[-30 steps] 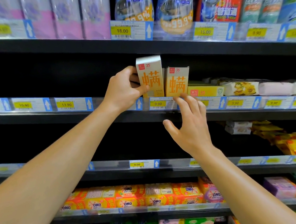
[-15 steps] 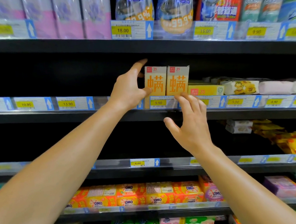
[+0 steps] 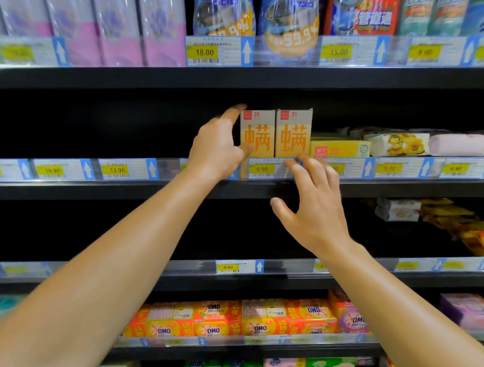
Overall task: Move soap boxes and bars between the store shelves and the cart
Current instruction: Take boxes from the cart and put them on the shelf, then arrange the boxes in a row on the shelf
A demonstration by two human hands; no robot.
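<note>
Two cream-and-orange soap boxes stand upright side by side on the middle shelf [image 3: 134, 191], the left box [image 3: 259, 135] touching the right box [image 3: 293, 133]. My left hand [image 3: 216, 153] rests against the left box's left side, index finger straight up along its top corner, thumb touching its lower front. My right hand [image 3: 312, 206] hovers just below the right box with fingers spread, fingertips at the price rail, holding nothing.
A flat yellow soap box [image 3: 340, 149] and wrapped soap bars [image 3: 398, 144] lie to the right on the same shelf. Detergent pouches [image 3: 222, 6] stand on the shelf above. Orange OMO soap packs [image 3: 234, 318] fill a lower shelf. The shelf left of my left hand is dark.
My left hand has lowered the left box onto the shelf against the right box and loosened its grip, index finger straightening. My right hand has barely moved.
</note>
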